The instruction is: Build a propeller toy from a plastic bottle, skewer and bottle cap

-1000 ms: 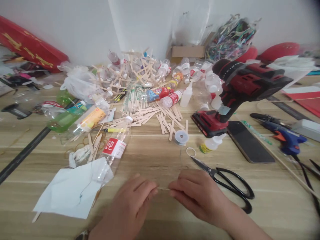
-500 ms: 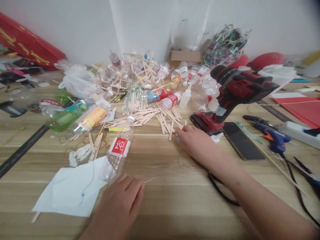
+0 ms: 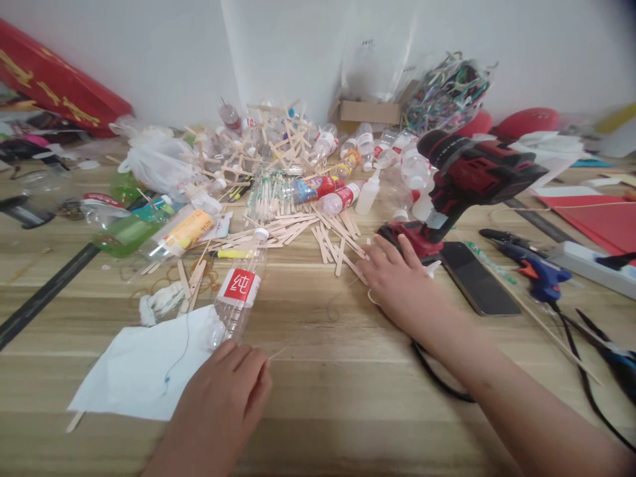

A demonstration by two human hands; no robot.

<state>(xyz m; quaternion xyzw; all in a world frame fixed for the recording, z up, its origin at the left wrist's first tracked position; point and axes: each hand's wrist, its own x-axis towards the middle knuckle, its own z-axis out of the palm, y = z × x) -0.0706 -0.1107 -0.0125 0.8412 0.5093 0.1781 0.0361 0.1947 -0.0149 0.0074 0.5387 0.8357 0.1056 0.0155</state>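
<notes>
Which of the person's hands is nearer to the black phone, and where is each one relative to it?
Right. The right hand is just left of the phone in the picture; the left hand is much farther left and closer to the camera.

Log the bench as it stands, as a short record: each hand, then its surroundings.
Left hand: holds a thin strand
Right hand: palm down, in front of the cordless drill; anything beneath is hidden
Near left: white sheet, clear plastic bottle
Near right: smartphone, blue glue gun
Beyond the hands: loose wooden craft sticks
</notes>
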